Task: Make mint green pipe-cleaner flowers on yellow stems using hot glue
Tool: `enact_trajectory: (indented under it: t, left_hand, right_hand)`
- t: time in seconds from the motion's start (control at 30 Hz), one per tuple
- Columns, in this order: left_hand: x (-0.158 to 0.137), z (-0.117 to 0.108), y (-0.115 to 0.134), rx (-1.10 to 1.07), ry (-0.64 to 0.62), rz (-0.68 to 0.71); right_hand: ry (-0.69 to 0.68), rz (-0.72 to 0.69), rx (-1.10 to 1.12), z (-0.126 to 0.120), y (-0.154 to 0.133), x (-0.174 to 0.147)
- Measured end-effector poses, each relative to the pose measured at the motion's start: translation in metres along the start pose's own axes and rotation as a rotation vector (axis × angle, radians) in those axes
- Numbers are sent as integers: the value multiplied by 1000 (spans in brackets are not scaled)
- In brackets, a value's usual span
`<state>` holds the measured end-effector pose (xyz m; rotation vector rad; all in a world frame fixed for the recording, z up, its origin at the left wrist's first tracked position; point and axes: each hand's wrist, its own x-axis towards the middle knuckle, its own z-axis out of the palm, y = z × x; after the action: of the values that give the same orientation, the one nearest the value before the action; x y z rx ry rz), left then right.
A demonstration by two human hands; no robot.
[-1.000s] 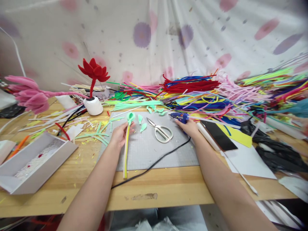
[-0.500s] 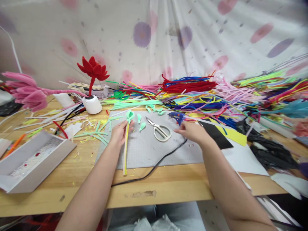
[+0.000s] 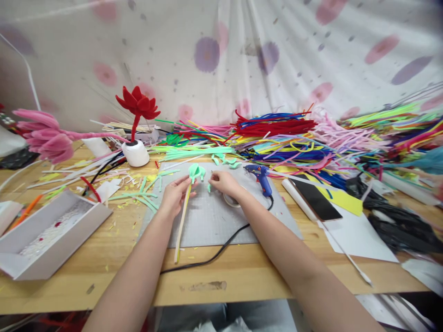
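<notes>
My left hand (image 3: 173, 199) is closed round a thin stem (image 3: 183, 221) of pale and yellow pipe cleaners, held over the grey cutting mat (image 3: 197, 230). At the stem's top sits a mint green cupped petal (image 3: 194, 171). Another mint petal (image 3: 202, 173) shows right beside it, and I cannot tell whether they touch. My right hand (image 3: 224, 182) has its fingertips drawn together at a small mint petal (image 3: 209, 187); the fingers partly cover that petal, so their hold on it is unclear. Scissors (image 3: 231, 201) lie mostly hidden under my right wrist.
A blue glue gun (image 3: 261, 179) rests on the mat's right, its black cord (image 3: 221, 246) crossing to the front. Behind lie several mint petals (image 3: 230, 162) and heaped pipe cleaners (image 3: 277, 124). A phone (image 3: 317, 198) is at right; a grey box (image 3: 51, 235) and a red flower (image 3: 137, 102) are at left.
My right hand has left the glue gun, which now lies on the mat, and moved left to the loose petals. My left hand still holds the stem, shifted slightly right.
</notes>
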<state>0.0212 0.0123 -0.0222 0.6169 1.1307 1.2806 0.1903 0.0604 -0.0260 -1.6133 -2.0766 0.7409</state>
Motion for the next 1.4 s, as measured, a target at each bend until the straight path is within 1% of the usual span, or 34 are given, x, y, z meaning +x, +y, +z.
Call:
enact_trajectory:
  t: [0.07,0.13,0.2,0.27,0.37,0.5,0.6,0.7,0.8,0.87,0.97,1.0,1.07,1.13,1.23,1.33,1.4]
  left_hand:
    - [-2,1,0,25,-8,-3]
    - [-4,2,0,59,-22,-8]
    - [-6,3,0,90,-40,-16]
    - [-6,2,-1,105,-54,-30]
    - [-6,2,-1,110,-72,-62]
    - [-5,1,-1,139,-119,-112]
    - [-4,0,-1,180,-135,-132]
    - [-5,-1,0,217,-138,-123]
    - [-7,-3,7,190,-127,-102]
    - [-7,-4,17,136,-113,-99]
    - [-4,-7,41,111,-95,-86]
    - [-2,-7,50,133,-103,-64]
    - [0,-6,68,202,-84,22]
    - [1,-3,82,302,-72,95]
    - [-1,0,90,432,-64,104]
    - [-4,1,87,524,-112,58]
    - [-6,2,85,566,-142,36]
  right_hand:
    - [66,11,185,-5,2,-6]
    - [101,22,425,-11,2,-10]
    - [87,48,632,-18,0,-14]
    - [57,97,738,-23,-3,-16]
    - [16,163,745,-29,-7,-17]
    - [-67,179,700,-30,-6,-17]
    - [-165,161,731,-29,-1,-15]
    - [-288,161,762,-28,7,-14]
    - [-378,179,821,-29,10,-15]
    - [-375,180,928,-31,9,-16]
    - [-294,189,1091,-33,4,-16]
    - [-254,195,1124,-33,3,-15]
    - [-175,205,1158,-31,1,-12]
    - [-138,205,1172,-30,0,-11]
    - [-172,191,1233,-32,-5,-12]
    - [-219,145,1300,-37,-10,-15]
    - [-229,125,1288,-39,-12,-17]
